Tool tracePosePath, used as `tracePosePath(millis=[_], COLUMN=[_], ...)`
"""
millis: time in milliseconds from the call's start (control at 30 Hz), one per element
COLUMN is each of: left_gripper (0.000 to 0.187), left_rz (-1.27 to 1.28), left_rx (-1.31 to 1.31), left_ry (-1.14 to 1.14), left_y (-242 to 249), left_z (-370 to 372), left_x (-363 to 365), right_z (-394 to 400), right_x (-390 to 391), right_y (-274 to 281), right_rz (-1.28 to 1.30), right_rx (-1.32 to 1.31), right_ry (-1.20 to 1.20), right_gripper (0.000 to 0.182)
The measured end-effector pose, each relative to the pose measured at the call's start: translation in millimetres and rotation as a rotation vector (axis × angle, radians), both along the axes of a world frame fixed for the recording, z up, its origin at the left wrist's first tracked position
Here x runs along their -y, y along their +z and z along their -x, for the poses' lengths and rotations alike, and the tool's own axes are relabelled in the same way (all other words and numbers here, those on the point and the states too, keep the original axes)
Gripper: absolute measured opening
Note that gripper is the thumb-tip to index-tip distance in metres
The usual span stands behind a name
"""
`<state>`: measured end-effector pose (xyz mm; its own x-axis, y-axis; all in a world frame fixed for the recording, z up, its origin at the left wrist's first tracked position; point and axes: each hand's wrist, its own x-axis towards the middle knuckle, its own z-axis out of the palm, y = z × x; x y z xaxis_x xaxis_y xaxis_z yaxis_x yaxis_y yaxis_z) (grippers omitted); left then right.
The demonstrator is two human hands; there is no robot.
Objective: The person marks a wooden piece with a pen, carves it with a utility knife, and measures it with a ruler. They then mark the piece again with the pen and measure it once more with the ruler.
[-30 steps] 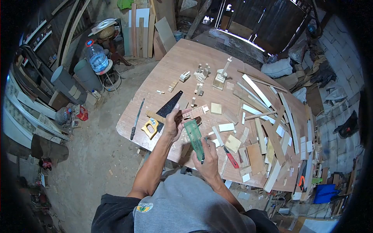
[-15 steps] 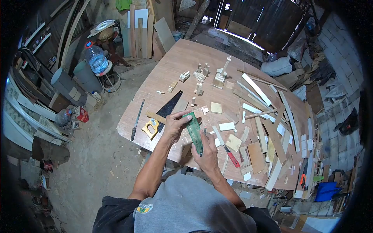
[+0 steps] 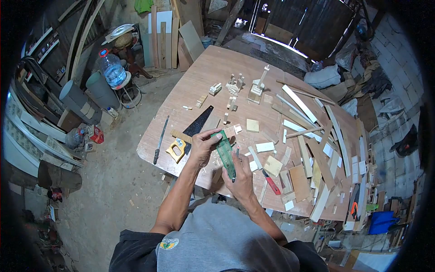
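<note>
Over the near edge of the table, my left hand (image 3: 202, 147) is closed on the upper end of a flat green ruler (image 3: 225, 154), thumb on top. Faint markings run along the ruler's face. At its lower end, my right hand (image 3: 241, 180) grips it and also holds a slim dark pen (image 3: 234, 178) against the palm side; the fingers partly hide the pen. Just left of my left hand lies a handsaw (image 3: 176, 151) with a yellow handle and a black blade. To the right of my right hand lies a red utility knife (image 3: 271, 182).
Small wooden models, including a tower on a block (image 3: 257, 90), stand on the brown table (image 3: 199, 81). Strips and offcuts (image 3: 299, 181) crowd its right side. A long file (image 3: 161, 140) lies at the left edge. A water bottle (image 3: 113, 71) sits on a stool.
The ruler and both hands have shifted very slightly left, with the ruler's face tilted a little differently. Both hands keep their hold.
</note>
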<state>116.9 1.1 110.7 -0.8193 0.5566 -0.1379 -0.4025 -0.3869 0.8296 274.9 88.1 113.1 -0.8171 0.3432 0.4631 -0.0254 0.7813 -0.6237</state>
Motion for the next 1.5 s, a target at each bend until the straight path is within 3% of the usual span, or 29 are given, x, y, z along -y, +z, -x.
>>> tracePosePath(millis=[1500], left_gripper=[0.024], left_rz=[-0.008], left_rx=[-0.037], left_ry=[0.061], left_y=[-17], left_z=[9], left_x=[1], right_z=[4], right_x=[-3], right_y=[-4], right_rz=[0.009], right_rx=[0.031], right_ry=[0.024], right_gripper=[0.059])
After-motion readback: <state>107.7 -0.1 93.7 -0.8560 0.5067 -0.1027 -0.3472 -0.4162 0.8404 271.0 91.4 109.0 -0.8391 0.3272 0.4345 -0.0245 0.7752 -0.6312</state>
